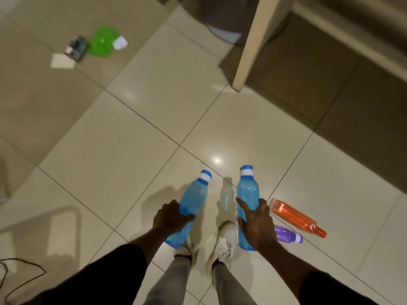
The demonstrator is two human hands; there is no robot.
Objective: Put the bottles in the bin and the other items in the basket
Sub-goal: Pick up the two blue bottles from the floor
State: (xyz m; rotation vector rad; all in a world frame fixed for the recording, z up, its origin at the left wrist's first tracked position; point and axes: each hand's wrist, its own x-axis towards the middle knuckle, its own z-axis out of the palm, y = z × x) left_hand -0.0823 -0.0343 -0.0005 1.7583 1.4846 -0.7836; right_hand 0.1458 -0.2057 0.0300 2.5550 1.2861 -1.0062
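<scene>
My left hand [170, 220] grips a blue bottle [193, 199] with a blue and white cap, held above the floor over my left shoe. My right hand [256, 225] grips a second blue bottle [247, 190] of the same kind, cap pointing away from me. An orange bottle [297, 217] lies on its side on the tiles just right of my right hand. A small purple bottle [288, 234] lies beside it, partly hidden by my hand. Far off at the upper left lie a green plastic item [102, 40], a dark packet [77, 48] and white papers [62, 61].
A pale table leg [251, 42] stands ahead on the right, beside a brown mat or rug [308, 80]. A grey rounded container [222, 29] shows at the top centre, blurred. A thin dark cable [22, 274] lies at the lower left. Glossy tiles cover the floor.
</scene>
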